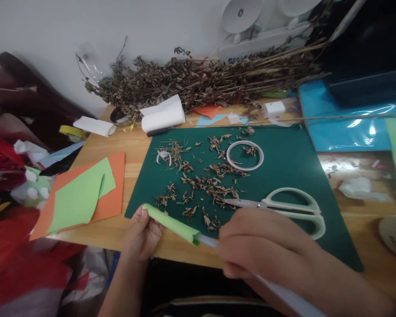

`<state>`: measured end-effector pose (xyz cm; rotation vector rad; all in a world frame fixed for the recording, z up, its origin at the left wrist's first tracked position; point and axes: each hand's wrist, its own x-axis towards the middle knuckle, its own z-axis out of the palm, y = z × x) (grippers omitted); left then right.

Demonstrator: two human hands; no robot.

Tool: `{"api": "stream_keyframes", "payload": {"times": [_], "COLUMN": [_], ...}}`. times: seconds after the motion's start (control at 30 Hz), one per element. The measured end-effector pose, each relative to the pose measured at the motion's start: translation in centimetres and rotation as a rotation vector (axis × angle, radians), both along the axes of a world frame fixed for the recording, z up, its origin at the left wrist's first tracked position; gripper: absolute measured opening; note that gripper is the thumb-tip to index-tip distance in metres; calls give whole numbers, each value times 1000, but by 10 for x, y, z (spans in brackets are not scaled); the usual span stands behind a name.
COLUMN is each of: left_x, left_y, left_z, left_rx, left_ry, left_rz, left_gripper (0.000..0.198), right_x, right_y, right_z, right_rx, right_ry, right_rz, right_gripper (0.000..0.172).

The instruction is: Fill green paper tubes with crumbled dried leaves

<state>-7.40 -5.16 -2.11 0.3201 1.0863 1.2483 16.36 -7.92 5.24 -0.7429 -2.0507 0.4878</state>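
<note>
My left hand pinches the far end of a rolled tube of light green paper near the table's front edge. A long whitish stick is gripped in my right hand, which is closed around it. The stick's tip meets the tube's near end and appears to be inside it; how deep is hidden. Scissors with cream handles lie open just beyond my right hand. Crumbled dried leaves are scattered on the green cutting mat under and beyond the tube.
A tape roll and thin stems lie on the mat. Orange paper and green paper are at the left. Bundled dried plants, a white paper roll and a blue package stand behind.
</note>
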Motion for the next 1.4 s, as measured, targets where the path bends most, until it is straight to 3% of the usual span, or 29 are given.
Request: {"api": "stream_keyframes", "payload": {"times": [0.4,0.5,0.63,0.8,1.07,1.4], "left_x": [1,1,2,4,4,5], "left_y": [0,0,0,1,1,1], "left_z": [0,-1,-2,-1,-4,-3], "left_rx": [-4,25,73,85,92,108], "left_ry": [-3,-3,-21,-21,-7,15], "left_rz": [5,0,10,10,34,32], "left_gripper": [13,17,23,21,25,25], "right_x": [-2,-2,-3,-2,1,1], "right_y": [0,-1,1,-1,4,6], "right_z": [3,2,-1,0,-1,-1], "right_rx": [-21,-50,51,20,68,100], "right_ry": [-42,-46,-11,-33,-9,-39], "right_rz": [9,-52,-6,-97,-27,-66], "right_gripper": [21,19,15,16,13,14]}}
